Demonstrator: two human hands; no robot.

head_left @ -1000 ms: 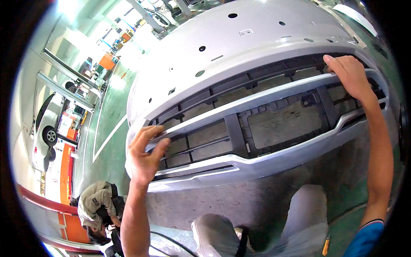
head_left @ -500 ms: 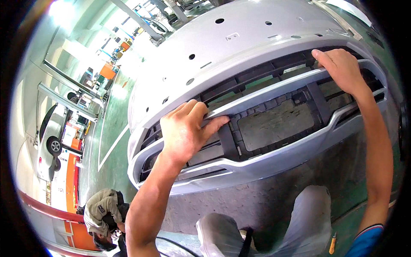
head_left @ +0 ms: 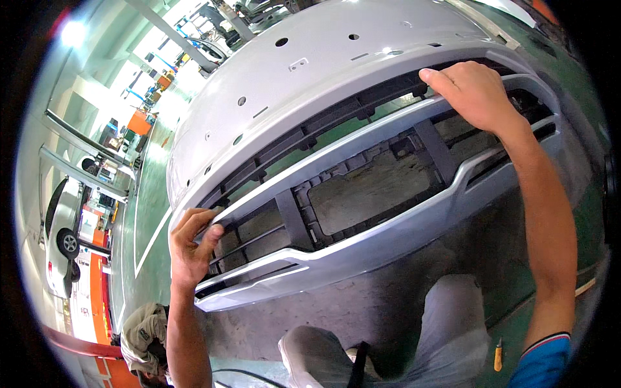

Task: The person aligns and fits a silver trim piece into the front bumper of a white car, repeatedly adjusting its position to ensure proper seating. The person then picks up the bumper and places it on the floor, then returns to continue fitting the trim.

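Note:
A silver car grille with black inner slats and brackets lies across the middle, against a large curved silver body panel with several holes. My left hand grips the grille's left end, fingers curled over its upper rim and thumb on the front side. Farther right, my right hand holds the upper rim, with its fingers folded behind the edge and its thumb pointing left along it. The fingertips of the right hand are partly hidden. Between the hands is a black-framed rectangular opening.
My knees are below the grille's lower edge. On the green floor lies a screwdriver-like tool with an orange handle. A person bends down at lower left. A white car and lift posts are at far left.
My left hand has slid left along the rim, from near the middle to the grille's left end. My right hand stays on the upper rim. The whole view has shifted somewhat.

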